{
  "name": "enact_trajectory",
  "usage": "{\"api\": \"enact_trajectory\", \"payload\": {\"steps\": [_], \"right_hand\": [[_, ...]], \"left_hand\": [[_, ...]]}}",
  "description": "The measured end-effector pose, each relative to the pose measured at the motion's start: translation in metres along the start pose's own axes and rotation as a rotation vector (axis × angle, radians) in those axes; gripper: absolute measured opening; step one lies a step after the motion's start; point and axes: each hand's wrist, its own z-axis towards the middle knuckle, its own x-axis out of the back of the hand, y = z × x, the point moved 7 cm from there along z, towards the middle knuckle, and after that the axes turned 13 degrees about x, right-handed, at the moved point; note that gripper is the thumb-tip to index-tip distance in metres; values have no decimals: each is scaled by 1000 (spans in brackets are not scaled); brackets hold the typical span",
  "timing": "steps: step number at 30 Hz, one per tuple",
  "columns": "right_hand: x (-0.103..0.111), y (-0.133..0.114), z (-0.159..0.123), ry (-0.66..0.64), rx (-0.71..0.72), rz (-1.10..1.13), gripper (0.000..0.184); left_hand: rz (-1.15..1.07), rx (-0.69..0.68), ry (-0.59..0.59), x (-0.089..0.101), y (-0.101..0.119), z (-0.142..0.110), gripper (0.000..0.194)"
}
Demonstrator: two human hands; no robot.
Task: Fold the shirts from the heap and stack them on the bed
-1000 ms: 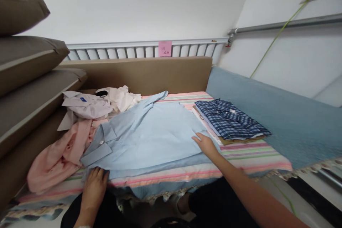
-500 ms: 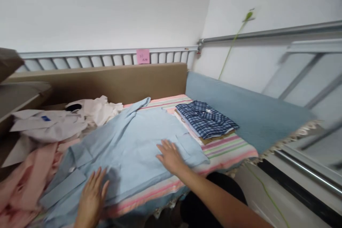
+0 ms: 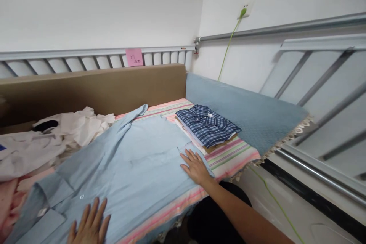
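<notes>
A light blue shirt (image 3: pixel 143 160) lies spread over the striped cloth (image 3: pixel 228 158), its collar end at the lower left and one sleeve stretched out toward the back. My right hand (image 3: pixel 196 166) rests flat on the shirt's right end, fingers apart. Near the collar, my left hand (image 3: pixel 90 225) is spread out on the fabric at the bottom of the view, partly cut off by the frame edge. Neither hand grips the cloth. Just beyond my right hand sits a folded blue plaid shirt (image 3: pixel 207 126) on top of a stack of folded clothes.
White garments (image 3: pixel 82 124) lie heaped at the left, with a pink garment (image 3: pixel 10 198) below them. A brown panel (image 3: pixel 128 87) borders the back, and a blue quilted cloth (image 3: pixel 237 106) rises on the right. A green cord (image 3: pixel 228 47) hangs from a wall socket.
My right hand has slid rightward across the shirt toward its end. My left hand sits lower on the shirt. The view has turned right.
</notes>
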Motion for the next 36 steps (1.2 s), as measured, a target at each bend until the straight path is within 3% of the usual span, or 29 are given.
{"api": "enact_trajectory", "payload": {"steps": [5, 15, 19, 22, 27, 29, 31, 34, 36], "right_hand": [[-5, 0, 0, -5, 6, -8, 49], [-42, 22, 6, -66, 18, -25, 61], [-45, 28, 7, -52, 25, 4, 63], [-42, 27, 8, -15, 36, 17, 60], [-38, 25, 9, -12, 20, 36, 57], [-32, 27, 10, -12, 3, 61, 54], [-21, 28, 14, 22, 3, 70, 51], [3, 26, 30, 115, 26, 70, 46], [13, 24, 52, 130, 18, 82, 41]], "left_hand": [[-49, 69, 31, 22, 12, 2, 49], [-96, 205, -209, 63, 27, 1, 49], [-213, 159, -156, 82, 50, 17, 53], [-321, 22, -156, 75, 77, 27, 55], [-358, -35, -279, 33, 97, 28, 57], [-352, -31, -299, 27, 90, 33, 57], [-346, -25, -247, 33, 70, 52, 53], [-351, -3, 20, 63, 17, 108, 43], [-304, 22, 109, 74, -24, 155, 40]]}}
